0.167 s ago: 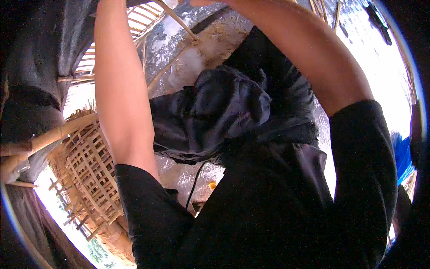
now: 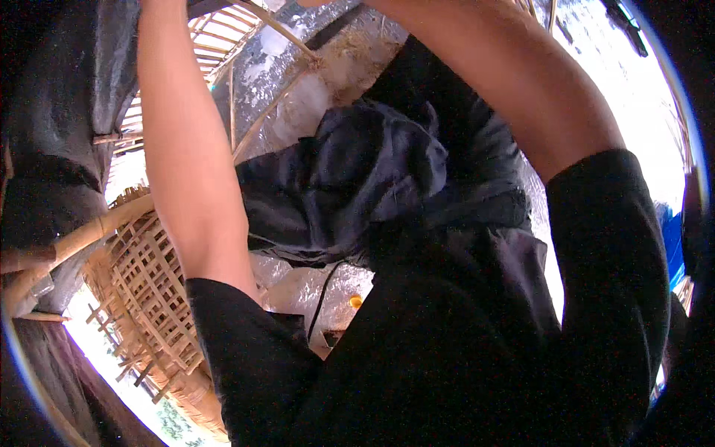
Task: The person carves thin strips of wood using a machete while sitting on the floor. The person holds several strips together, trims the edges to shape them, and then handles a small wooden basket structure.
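My left forearm reaches straight up past the top edge, so the hand is out of view. From the right, my other forearm bends up and inward to the same edge. Only a sliver of my right hand shows there; its fingers are cut off and I cannot tell what they hold. Close by that sliver runs a thin bamboo pole, slanting down to the right. Pale bamboo slats stand in a row beside my left forearm. Dark trousers cover my bent legs below.
A woven bamboo lattice and a thick bamboo pole are at my left. Dark sheeting hangs at the far left. The ground is shiny with a sandy patch. A small yellow object lies behind my legs; something blue is far right.
My left forearm has shifted slightly left in the picture. The slats, the thin pole and the ground have also slid a little left and up.
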A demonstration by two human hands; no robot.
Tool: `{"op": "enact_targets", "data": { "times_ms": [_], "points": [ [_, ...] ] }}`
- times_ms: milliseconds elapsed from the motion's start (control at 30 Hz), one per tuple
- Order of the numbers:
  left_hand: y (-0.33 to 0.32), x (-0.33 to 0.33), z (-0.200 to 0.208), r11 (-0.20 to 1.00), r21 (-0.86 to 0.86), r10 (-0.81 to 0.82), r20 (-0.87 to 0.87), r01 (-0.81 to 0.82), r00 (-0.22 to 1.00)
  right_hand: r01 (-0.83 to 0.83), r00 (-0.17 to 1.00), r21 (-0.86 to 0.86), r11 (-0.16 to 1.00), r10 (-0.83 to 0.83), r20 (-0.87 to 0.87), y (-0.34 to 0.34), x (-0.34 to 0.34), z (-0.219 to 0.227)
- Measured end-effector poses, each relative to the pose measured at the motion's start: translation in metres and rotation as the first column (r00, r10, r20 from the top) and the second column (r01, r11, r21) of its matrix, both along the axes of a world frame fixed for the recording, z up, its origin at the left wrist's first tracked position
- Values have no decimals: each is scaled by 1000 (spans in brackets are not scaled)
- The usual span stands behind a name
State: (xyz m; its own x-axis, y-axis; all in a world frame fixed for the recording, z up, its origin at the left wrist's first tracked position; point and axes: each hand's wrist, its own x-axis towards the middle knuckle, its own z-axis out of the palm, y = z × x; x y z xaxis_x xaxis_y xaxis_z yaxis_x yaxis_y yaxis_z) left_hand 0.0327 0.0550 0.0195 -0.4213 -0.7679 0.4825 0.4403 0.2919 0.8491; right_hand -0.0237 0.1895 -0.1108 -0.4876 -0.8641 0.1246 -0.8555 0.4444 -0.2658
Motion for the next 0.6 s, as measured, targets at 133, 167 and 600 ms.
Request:
{"op": "enact_targets", "data": {
  "times_ms": [133, 167, 600],
  "points": [
    [-2, 10, -5, 1000, 15, 2, 9, -2, 1000, -56, 998, 138, 989, 58, -9, 3, 6, -2],
    [1, 10, -5, 1000, 17, 7, -3, -7, 1000, -79, 996, 181, 980, 85, -29, 2, 4, 7],
    [-15, 47, -1, 998, 60, 17, -23, -15, 1000, 73, 997, -106, 992, -73, 10, -13, 41, -55]
  ]
}}
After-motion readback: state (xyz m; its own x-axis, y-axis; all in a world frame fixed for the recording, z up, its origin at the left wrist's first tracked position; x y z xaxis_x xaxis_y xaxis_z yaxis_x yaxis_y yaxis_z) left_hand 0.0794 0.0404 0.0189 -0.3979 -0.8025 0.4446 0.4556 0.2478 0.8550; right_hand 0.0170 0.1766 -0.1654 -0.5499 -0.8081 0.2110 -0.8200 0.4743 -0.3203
